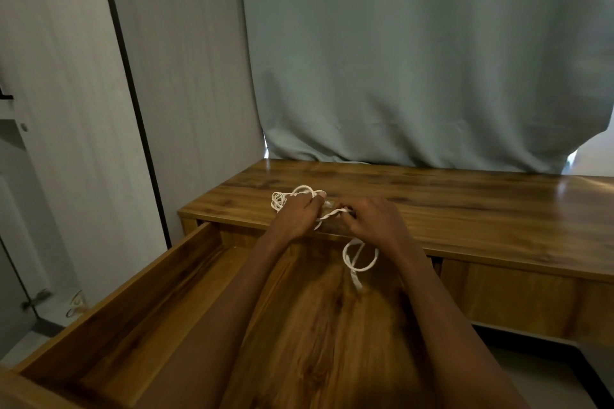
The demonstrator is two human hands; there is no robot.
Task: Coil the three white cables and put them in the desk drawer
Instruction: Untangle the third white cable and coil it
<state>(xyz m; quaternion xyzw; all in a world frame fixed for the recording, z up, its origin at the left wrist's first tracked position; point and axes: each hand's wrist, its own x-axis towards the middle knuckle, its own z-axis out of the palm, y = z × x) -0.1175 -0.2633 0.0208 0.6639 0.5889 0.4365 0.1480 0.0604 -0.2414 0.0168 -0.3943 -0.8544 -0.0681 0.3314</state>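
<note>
both pinching one white cable [333, 213] above the desk edge [465, 242], left hand [296, 216] and right hand [372, 220] curled on it, tail looping over the open drawer [109, 309], bundle [282, 200] behind; probably light, limp, springy, best gripped at crossings.

Both hands work at the front edge of the wooden tabletop [465, 206], above the open drawer [139, 302]. The left hand [295, 214] and right hand [372, 219] sit close together, each pinching a white cable [332, 214] stretched taut between them. Behind the left hand, a loose bundle of white loops [282, 199] rests on the tabletop. Below the right hand, a loop of cable [360, 257] hangs over the drawer. A grey-green curtain [415, 60] hangs behind the tabletop.
</note>
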